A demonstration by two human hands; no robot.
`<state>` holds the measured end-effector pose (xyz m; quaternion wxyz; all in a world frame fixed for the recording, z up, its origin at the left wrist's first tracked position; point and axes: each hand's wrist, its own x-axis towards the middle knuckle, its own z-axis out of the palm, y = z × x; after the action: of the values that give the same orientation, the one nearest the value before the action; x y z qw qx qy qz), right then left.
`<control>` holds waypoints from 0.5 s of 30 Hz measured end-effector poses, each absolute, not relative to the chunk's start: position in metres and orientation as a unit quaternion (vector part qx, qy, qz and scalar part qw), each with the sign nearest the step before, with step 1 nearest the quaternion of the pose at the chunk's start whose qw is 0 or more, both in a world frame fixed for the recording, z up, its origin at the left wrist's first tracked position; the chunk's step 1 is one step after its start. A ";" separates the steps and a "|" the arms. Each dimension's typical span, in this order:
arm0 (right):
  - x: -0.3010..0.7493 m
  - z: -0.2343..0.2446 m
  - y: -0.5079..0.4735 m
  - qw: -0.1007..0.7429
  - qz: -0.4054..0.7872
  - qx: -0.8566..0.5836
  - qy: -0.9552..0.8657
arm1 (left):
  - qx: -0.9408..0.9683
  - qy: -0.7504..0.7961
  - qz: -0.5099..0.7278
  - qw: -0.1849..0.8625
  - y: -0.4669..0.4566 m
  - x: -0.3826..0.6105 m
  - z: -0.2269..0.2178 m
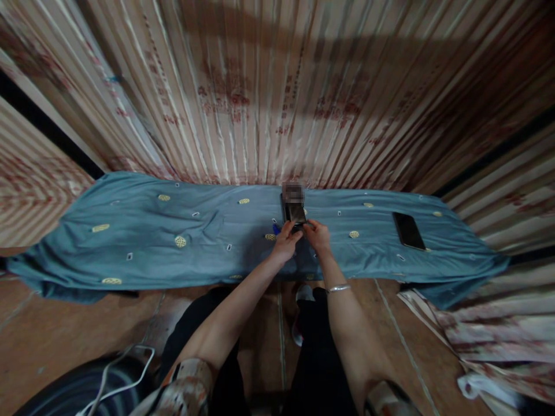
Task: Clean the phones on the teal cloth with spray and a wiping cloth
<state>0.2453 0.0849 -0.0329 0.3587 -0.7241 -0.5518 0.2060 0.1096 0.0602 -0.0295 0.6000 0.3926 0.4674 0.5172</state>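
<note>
My left hand (286, 242) and my right hand (318, 236) meet at the near edge of a dark, flat rectangular object (297, 214), near the middle of the cloth-covered table (208, 205). Fingers of both hands are closed at that edge. The object's far end is blurred out, and I cannot tell its exact kind. Just left of my left fingers lies a small blue item (276, 230), partly hidden by the hand.
A black phone-like slab (408, 230) lies on the cloth to the right. Pleated curtains (269, 98) hang behind the table and at both sides. On the tiled floor at lower left, a white cable (143, 372) crosses a dark round object (56, 390).
</note>
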 end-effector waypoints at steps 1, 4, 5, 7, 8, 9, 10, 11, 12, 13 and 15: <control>0.246 -0.031 0.082 0.357 0.204 -0.729 -0.547 | 0.389 0.468 0.519 0.600 0.059 0.108 -0.028; 0.248 -0.025 0.071 0.360 0.202 -0.738 -0.534 | 0.378 0.476 0.525 0.596 0.056 0.100 -0.024; 0.248 -0.022 0.068 0.364 0.202 -0.736 -0.534 | 0.374 0.480 0.527 0.594 0.055 0.096 -0.022; 0.245 -0.018 0.063 0.375 0.206 -0.727 -0.537 | 0.367 0.486 0.533 0.588 0.052 0.084 -0.020; 0.241 -0.016 0.061 0.381 0.210 -0.721 -0.540 | 0.366 0.485 0.535 0.587 0.050 0.077 -0.019; 0.236 -0.016 0.060 0.387 0.216 -0.713 -0.543 | 0.362 0.484 0.541 0.585 0.048 0.070 -0.019; 0.229 -0.016 0.060 0.393 0.223 -0.705 -0.547 | 0.356 0.484 0.547 0.583 0.046 0.062 -0.018; 0.220 -0.017 0.061 0.398 0.232 -0.696 -0.550 | 0.347 0.486 0.552 0.582 0.044 0.055 -0.018; 0.209 -0.019 0.061 0.401 0.242 -0.688 -0.555 | 0.340 0.491 0.554 0.580 0.043 0.048 -0.018; 0.197 -0.022 0.063 0.407 0.257 -0.674 -0.560 | 0.338 0.492 0.557 0.577 0.041 0.041 -0.019; 0.172 -0.029 0.065 0.438 0.324 -0.630 -0.553 | 0.332 0.507 0.556 0.569 0.040 0.029 -0.020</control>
<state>0.1715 0.0652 -0.0286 0.4381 -0.6299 -0.5533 0.3243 0.0290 0.0399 -0.0201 0.5693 0.3321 0.5066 0.5559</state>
